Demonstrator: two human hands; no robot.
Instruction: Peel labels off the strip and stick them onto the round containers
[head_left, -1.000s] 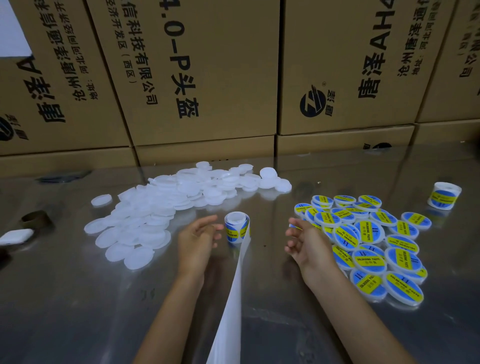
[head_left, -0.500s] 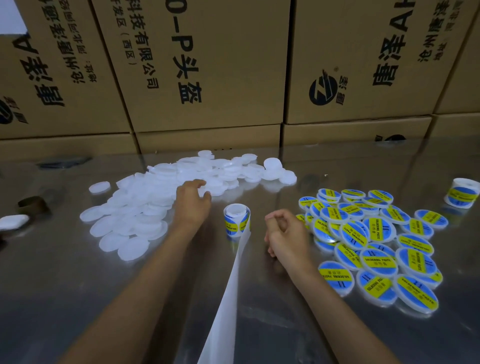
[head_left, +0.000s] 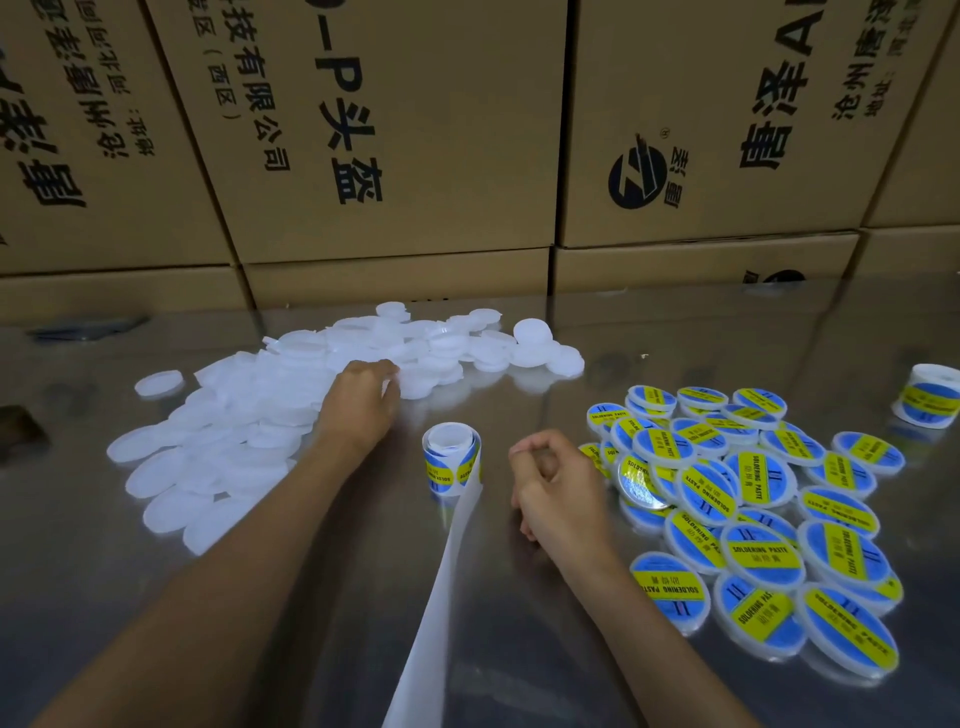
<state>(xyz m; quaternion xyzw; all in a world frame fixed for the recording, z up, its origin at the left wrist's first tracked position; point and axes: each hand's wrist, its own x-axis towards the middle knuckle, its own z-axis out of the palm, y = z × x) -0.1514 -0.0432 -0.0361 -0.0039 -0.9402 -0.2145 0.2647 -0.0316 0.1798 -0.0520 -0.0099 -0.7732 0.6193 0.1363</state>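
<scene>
My left hand (head_left: 358, 405) gripping a blank white container (head_left: 410, 387) in the far pile, right hand (head_left: 558, 480) curled empty near the label roll (head_left: 451, 457), "SOLDERING PASTE" labelled containers (head_left: 753, 525) right

- A wall of brown cardboard cartons (head_left: 395, 130) stands stacked along the far edge, printed with black Chinese characters and a round black logo.
- The table (head_left: 130, 571) is shiny metal, mirroring the cartons dimly.
- Light is low and soft, with faint glare on the tabletop.
- A dark object (head_left: 21, 431) lies at the left edge, too dim to identify.
</scene>
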